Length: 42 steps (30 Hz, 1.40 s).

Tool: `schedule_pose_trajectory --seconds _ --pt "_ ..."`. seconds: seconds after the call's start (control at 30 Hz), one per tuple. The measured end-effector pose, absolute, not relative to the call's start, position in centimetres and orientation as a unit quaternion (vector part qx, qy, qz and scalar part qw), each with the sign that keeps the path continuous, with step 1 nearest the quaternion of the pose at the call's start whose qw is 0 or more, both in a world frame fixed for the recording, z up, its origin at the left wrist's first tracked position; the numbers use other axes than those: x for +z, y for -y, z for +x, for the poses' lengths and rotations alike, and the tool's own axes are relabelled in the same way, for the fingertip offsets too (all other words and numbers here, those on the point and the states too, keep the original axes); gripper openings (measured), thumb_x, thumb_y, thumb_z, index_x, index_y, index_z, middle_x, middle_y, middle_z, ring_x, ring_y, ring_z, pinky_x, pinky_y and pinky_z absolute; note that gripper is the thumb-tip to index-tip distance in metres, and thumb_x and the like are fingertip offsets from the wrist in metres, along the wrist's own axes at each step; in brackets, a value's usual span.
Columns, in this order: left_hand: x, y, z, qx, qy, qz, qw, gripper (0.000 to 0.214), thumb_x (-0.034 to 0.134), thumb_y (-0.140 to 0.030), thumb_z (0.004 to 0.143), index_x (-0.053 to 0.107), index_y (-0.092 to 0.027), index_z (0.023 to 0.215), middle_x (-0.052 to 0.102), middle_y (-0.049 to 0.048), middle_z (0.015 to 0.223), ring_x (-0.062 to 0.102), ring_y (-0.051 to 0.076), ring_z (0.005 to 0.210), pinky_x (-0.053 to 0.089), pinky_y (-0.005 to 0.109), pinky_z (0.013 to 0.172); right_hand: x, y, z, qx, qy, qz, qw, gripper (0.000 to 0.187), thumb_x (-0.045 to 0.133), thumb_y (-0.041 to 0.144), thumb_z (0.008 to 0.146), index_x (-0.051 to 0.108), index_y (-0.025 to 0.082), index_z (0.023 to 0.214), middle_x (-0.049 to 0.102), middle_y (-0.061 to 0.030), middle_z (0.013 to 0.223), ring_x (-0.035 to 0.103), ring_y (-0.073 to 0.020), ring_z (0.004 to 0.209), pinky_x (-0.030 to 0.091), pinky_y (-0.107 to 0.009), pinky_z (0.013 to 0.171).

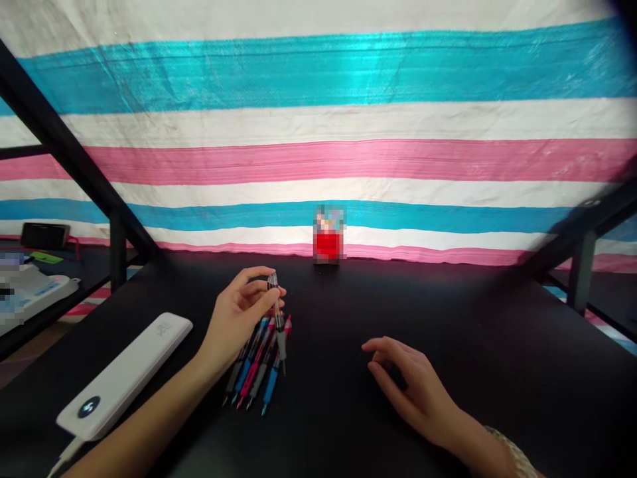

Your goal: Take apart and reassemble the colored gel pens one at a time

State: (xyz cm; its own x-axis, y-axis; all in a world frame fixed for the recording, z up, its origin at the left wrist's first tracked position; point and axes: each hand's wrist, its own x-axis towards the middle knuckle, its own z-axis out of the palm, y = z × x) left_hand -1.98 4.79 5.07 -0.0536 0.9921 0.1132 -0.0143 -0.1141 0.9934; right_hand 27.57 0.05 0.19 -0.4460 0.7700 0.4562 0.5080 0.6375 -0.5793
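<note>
My left hand (249, 299) pinches a clear-barrelled pen (280, 323) with a grey grip, its tip pointing down. Beneath it several pens (256, 365) lie side by side on the black table, with grey, blue and pink grips. The left hand and the held pen cover the upper ends of some of them. To the right, my right hand (413, 385) hovers over or rests on the tabletop with nothing in it, thumb and forefinger apart.
A white power bank (127, 372) with a cable lies left of my forearm. At the table's back edge stands a blurred red object (327, 245). Black frame bars (89, 172) slope at both sides. On a side shelf sit a phone-like device (44, 236) and a white device (40, 292).
</note>
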Motion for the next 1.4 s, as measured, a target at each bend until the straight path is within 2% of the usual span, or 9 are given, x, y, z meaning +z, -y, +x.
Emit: schedule_pose_trajectory --seconds 0.17,0.37,0.6,0.77,0.83,0.97,1.1,1.23,1.4 --pt "4.7 -5.4 -0.9 0.321 -0.538 0.718 0.304 0.035 0.061 -0.033 0.09 0.053 -0.024 0.123 0.063 -0.0031 0.079 0.069 0.017 0.069 0.052 0.025 0.063 0.3 -0.3 27.7 0.179 0.827 -0.39 0.364 0.019 0.049 0.016 0.098 0.055 0.022 0.115 0.061 0.0004 0.077 0.062 -0.0158 0.064 0.05 -0.028 0.063" --pt "2.7 -5.7 0.3 0.194 -0.547 0.788 0.207 0.033 0.067 -0.028 0.081 0.064 -0.022 0.114 0.062 -0.0029 0.07 0.066 0.022 0.067 0.047 0.03 0.063 0.0 -0.5 27.9 0.177 0.82 -0.403 0.366 0.017 0.048 0.017 0.099 0.055 0.021 0.113 0.06 0.0009 0.075 0.06 -0.0157 0.063 0.048 -0.027 0.061" --pt "1.5 -5.4 -0.2 0.14 -0.546 0.818 0.117 0.031 0.067 -0.028 0.083 0.067 -0.02 0.113 0.065 0.0083 0.099 0.064 0.03 0.098 0.051 0.038 0.081 -0.1 -0.7 28.0 0.169 0.82 -0.404 0.368 0.015 0.048 0.017 0.099 0.056 0.022 0.112 0.06 0.0011 0.074 0.059 -0.0156 0.062 0.048 -0.028 0.062" --pt "2.1 -3.6 -1.7 0.133 -0.536 0.828 0.098 0.042 0.064 -0.032 0.088 0.062 -0.017 0.127 0.062 0.0123 0.11 0.06 0.031 0.104 0.05 0.046 0.092 0.0 -0.6 28.1 0.162 0.819 -0.405 0.372 0.016 0.049 0.017 0.099 0.056 0.021 0.112 0.059 0.0017 0.073 0.06 -0.0155 0.062 0.048 -0.027 0.062" --pt "2.5 -2.3 -3.2 0.13 -0.515 0.841 0.101 0.049 0.068 -0.034 0.086 0.06 -0.022 0.133 0.062 0.0114 0.12 0.059 0.032 0.111 0.049 0.047 0.096 0.1 -0.6 28.2 0.155 0.818 -0.403 0.381 0.017 0.049 0.016 0.098 0.056 0.022 0.113 0.06 0.0013 0.075 0.061 -0.0154 0.063 0.049 -0.027 0.063" --pt "2.3 0.3 -7.2 0.097 -0.416 0.897 0.111 0.088 0.084 -0.042 0.071 0.044 -0.038 0.149 0.047 0.0076 0.154 0.04 0.04 0.14 0.034 0.059 0.114 0.3 -0.5 28.2 0.145 0.815 -0.399 0.394 0.018 0.05 0.016 0.098 0.055 0.023 0.114 0.061 0.0007 0.077 0.062 -0.0155 0.064 0.05 -0.027 0.064" --pt "1.3 0.9 -9.7 0.059 -0.402 0.906 0.122 0.097 0.079 -0.06 0.071 0.033 -0.041 0.155 0.03 0.0076 0.165 0.023 0.046 0.149 0.021 0.07 0.115 0.2 -0.6 28.2 0.144 0.816 -0.4 0.392 0.018 0.05 0.016 0.098 0.056 0.023 0.113 0.061 0.0009 0.076 0.062 -0.0159 0.064 0.05 -0.027 0.063" --pt "0.8 -0.1 -8.9 0.061 -0.367 0.919 0.128 0.096 0.079 -0.062 0.07 0.035 -0.043 0.154 0.022 0.0073 0.168 0.015 0.048 0.151 0.014 0.074 0.114 0.2 -0.9 28.2 0.138 0.809 -0.411 0.397 0.016 0.05 0.017 0.098 0.057 0.022 0.111 0.061 0.0008 0.074 0.061 -0.0156 0.061 0.049 -0.026 0.059" --pt "1.0 -1.0 -5.8 0.043 -0.322 0.936 0.137 0.074 0.068 -0.053 0.086 0.037 -0.041 0.153 0.025 0.008 0.167 0.021 0.043 0.151 0.011 0.073 0.115 0.1 -1.4 28.2 0.134 0.801 -0.423 0.401 0.013 0.05 0.017 0.097 0.058 0.021 0.107 0.06 0.0013 0.071 0.059 -0.0142 0.057 0.048 -0.024 0.054"
